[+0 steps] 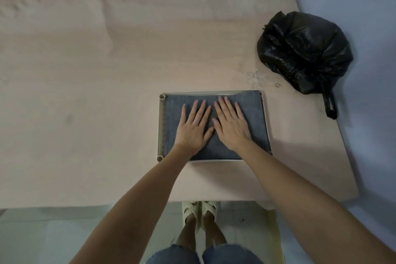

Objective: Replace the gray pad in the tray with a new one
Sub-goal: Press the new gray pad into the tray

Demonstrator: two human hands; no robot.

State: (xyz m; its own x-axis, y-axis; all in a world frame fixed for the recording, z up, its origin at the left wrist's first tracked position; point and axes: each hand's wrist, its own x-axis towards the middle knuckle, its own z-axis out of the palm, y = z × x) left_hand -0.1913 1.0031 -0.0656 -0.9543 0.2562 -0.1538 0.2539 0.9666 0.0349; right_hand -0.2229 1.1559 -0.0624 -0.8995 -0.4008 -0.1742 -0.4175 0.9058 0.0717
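A gray pad (255,113) lies flat inside a shallow pale tray (161,126) on the pink-covered surface, close to its front edge. My left hand (194,126) lies palm down on the pad's left half, fingers straight and spread. Beside it, my right hand (231,123) presses flat on the pad's middle, fingers straight and pointing away from me. The two thumbs nearly touch. The pad's far right corner rides up slightly over the tray rim.
A tied black plastic bag (304,51) sits at the right of the surface near the blue wall. A small clear flower-shaped item (257,79) lies just beyond the tray. The surface's front edge runs just below the tray, with my feet on the floor beneath.
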